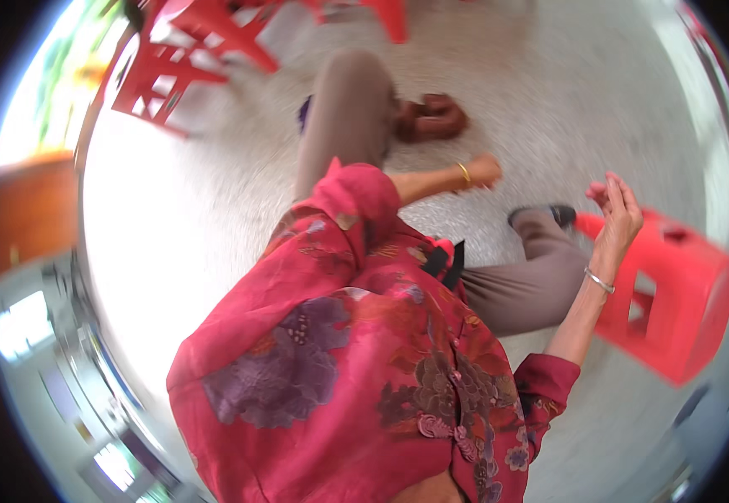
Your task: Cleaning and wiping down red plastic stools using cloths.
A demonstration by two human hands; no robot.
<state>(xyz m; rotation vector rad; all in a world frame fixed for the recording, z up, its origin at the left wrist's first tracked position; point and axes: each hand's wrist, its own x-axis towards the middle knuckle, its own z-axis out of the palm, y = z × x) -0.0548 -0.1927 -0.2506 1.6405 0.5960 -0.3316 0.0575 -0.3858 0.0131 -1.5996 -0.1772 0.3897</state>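
Note:
My left hand [485, 171], with a gold bangle [463, 172] at the wrist, is held over the floor in front of me. Its fingers are curled in, and no object shows in them. My right hand [618, 210] is raised on the right, fingers stretched and thumb side apart, holding nothing visible. A silver bangle [599, 280] circles that wrist. Behind this hand and forearm is a red plastic stool [685, 295] with cut-out sides, blurred. Whether the hand touches it, I cannot tell. My legs [352, 107] in grey-brown trousers are spread apart.
Several red plastic stools [220, 31] stand at the upper left. A reddish-brown object [433, 119], blurred, lies on the speckled floor [496, 75] beyond my left hand. Orange-brown wooden furniture [31, 214] is at the left edge, near a bright opening [44, 107].

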